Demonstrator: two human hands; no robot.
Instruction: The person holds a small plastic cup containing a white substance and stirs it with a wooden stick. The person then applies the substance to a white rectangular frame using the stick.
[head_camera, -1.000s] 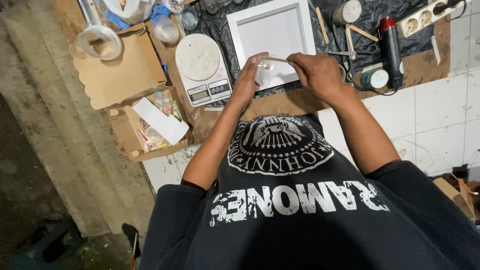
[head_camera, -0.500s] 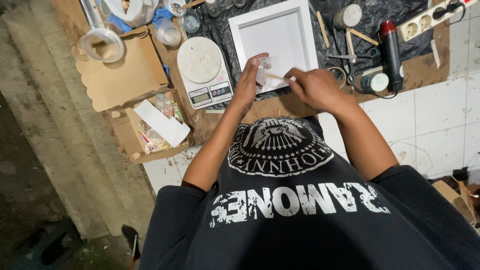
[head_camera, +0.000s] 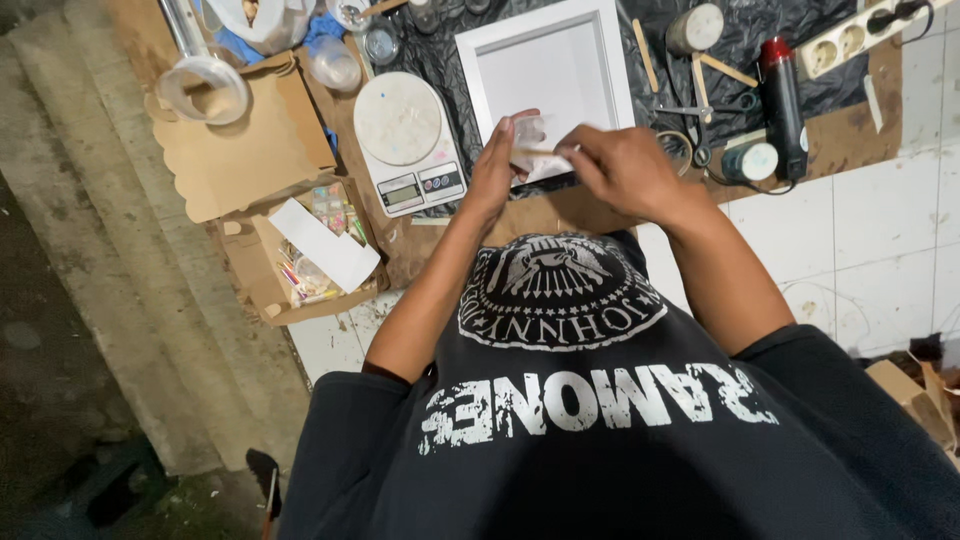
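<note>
**Stir the small cup slowly and hold it level**

At the left stands the kitchen scale (head_camera: 405, 140), near your work. Your left hand (head_camera: 497, 165) has its grip closed around the small clear cup (head_camera: 530, 130), just above the near edge of the white frame (head_camera: 545, 65). Keep the cup upright. Your right hand (head_camera: 620, 170) pinches the thin wooden stick (head_camera: 545, 152); move it gently, so that nothing spills onto the surface.

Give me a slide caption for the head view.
Left hand holds a small clear cup while right hand works a thin stick in it, beside a kitchen scale.
</note>
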